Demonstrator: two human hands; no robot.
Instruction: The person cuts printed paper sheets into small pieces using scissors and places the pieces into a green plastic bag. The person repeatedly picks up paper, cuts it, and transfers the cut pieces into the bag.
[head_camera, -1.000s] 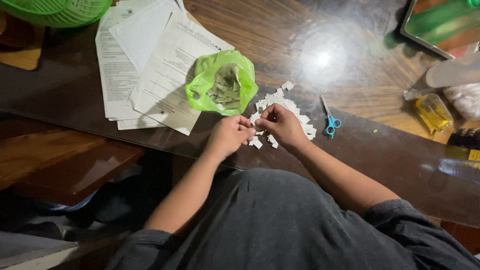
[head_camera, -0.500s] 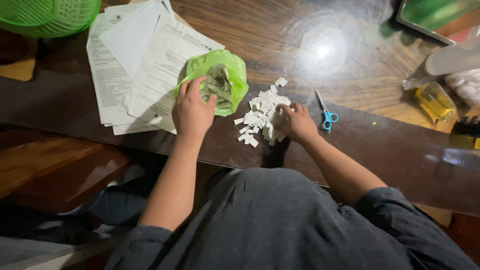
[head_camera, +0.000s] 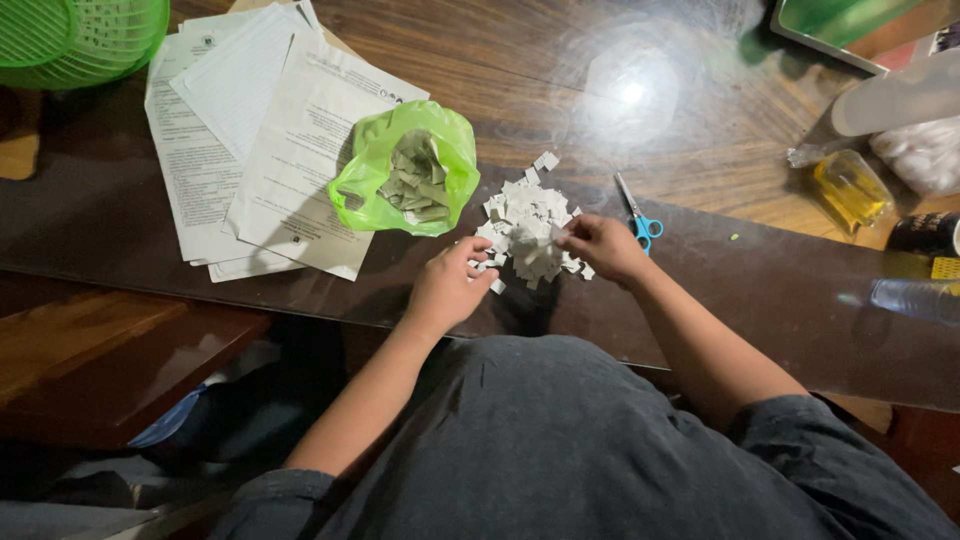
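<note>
A heap of small white paper squares (head_camera: 528, 222) lies on the dark wooden table (head_camera: 780, 290). My right hand (head_camera: 603, 245) rests at the heap's right edge, fingertips pinching a square. My left hand (head_camera: 448, 283) sits at the heap's lower left, fingers curled onto the loose squares there; whether it holds one is not visible. Just left of the heap stands an open green plastic bag (head_camera: 405, 170) holding several folded paper pieces.
Printed paper sheets (head_camera: 250, 140) are spread left of the bag. Small blue-handled scissors (head_camera: 638, 215) lie right of the heap. A green basket (head_camera: 70, 35) is at the far left corner. A yellow jar (head_camera: 848, 188) and a white-filled bag (head_camera: 925, 155) sit at the right.
My left hand went to the green bag and has come back down to the heap's lower left. My right hand stays at the heap's right side.
</note>
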